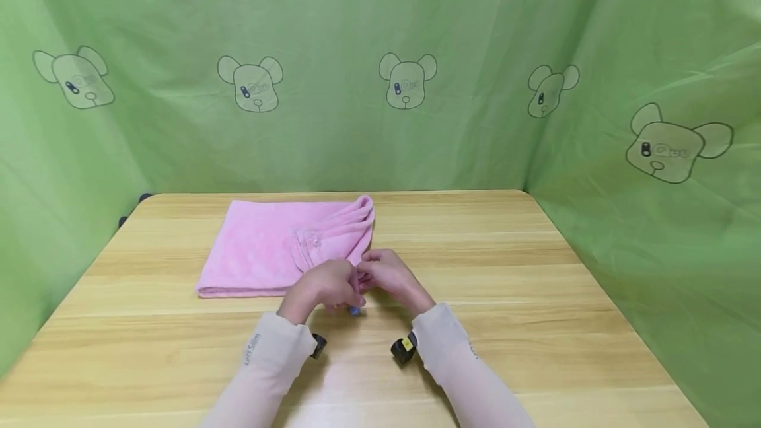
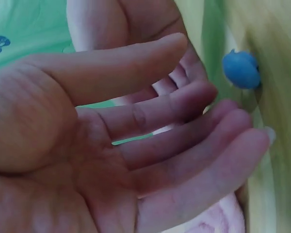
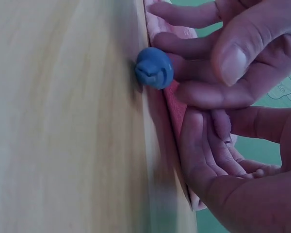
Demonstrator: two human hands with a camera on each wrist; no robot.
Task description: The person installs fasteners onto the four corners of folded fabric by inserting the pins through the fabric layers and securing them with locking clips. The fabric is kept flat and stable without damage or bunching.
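A folded pink towel (image 1: pixel 250 249) lies left of centre on the table, its right end gathered into folds. My right hand (image 1: pixel 389 276) pinches a bit of its near right corner; in the right wrist view a small pink nub (image 3: pixel 221 124) shows between thumb and fingers. My left hand (image 1: pixel 329 285) is right beside it, thumb apart and fingers loosely extended in the left wrist view (image 2: pixel 136 145). Close by its fingertips on the tabletop is a small blue piece (image 3: pixel 154 68) with a round disc and a slotted knob, partly covered by the hand in the head view.
The wooden table (image 1: pixel 505 349) has a green curtain (image 1: pixel 333 137) with bear-head outlines around its back and sides. Black wrist cameras (image 1: pixel 404 349) hang beneath both sleeves, close over the tabletop. Dark knobs (image 1: pixel 144 197) show at the table's far left edge.
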